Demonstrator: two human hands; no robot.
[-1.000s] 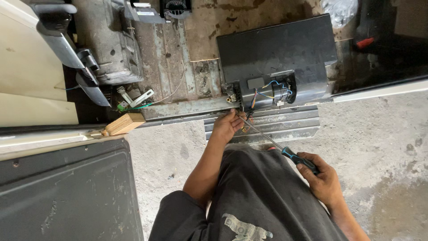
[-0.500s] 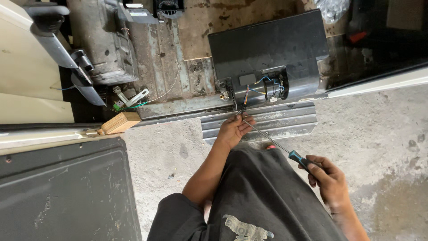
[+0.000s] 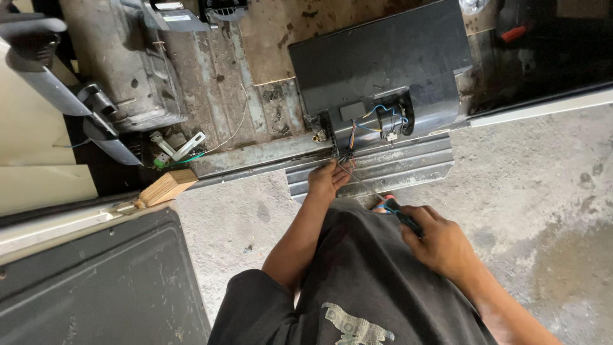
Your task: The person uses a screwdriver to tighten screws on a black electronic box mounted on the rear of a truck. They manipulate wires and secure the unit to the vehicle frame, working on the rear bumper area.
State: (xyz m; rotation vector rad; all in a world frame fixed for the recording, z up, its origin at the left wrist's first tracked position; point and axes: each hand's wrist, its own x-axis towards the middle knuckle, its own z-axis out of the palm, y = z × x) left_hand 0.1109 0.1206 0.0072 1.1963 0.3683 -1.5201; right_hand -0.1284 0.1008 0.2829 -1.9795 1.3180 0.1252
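Floor point(image 3: 530, 191): bare grey concrete, stained.
On it: ribbed metal step plate point(image 3: 383, 169), wooden block point(image 3: 166, 186), dark panel point(image 3: 89, 281) lying flat.

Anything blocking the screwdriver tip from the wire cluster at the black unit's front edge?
Nothing visible. The right hand holds the screwdriver, its shaft running clear to the wires on the black unit. The left hand sits beside the tip, not across it.

A pale wooden block point(image 3: 167, 186) lies well left of the fingers; a dark grey ribbed plastic panel point(image 3: 89, 281) sits below it.
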